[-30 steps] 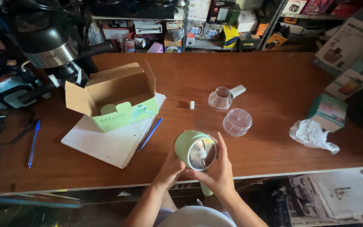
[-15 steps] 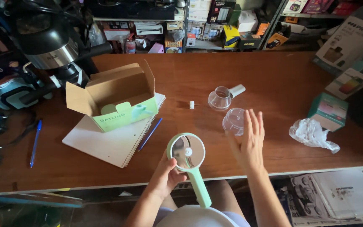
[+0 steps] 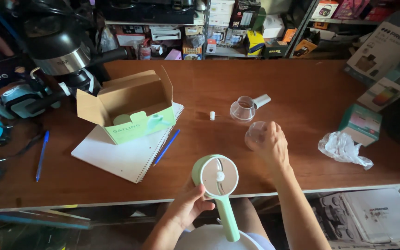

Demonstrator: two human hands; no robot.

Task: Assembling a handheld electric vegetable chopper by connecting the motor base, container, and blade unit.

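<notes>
Pale green handheld device [image 3: 217, 185] with a round head, clenched in the left hand [image 3: 187, 209] at the near edge of the wooden bench [image 3: 302, 88], right hand [image 3: 271, 144] closed over a clear plastic cup [image 3: 254, 134] on the bench, second clear cup with spout [image 3: 244, 109] just behind, open cardboard box [image 3: 128, 109] on a spiral notebook [image 3: 121, 155] to the left.

My brown wooden table [image 3: 302, 88] carries a spiral notebook [image 3: 121, 155], two blue pens [image 3: 166, 147], clear cups [image 3: 242, 109] and crumpled plastic [image 3: 343, 149].
</notes>
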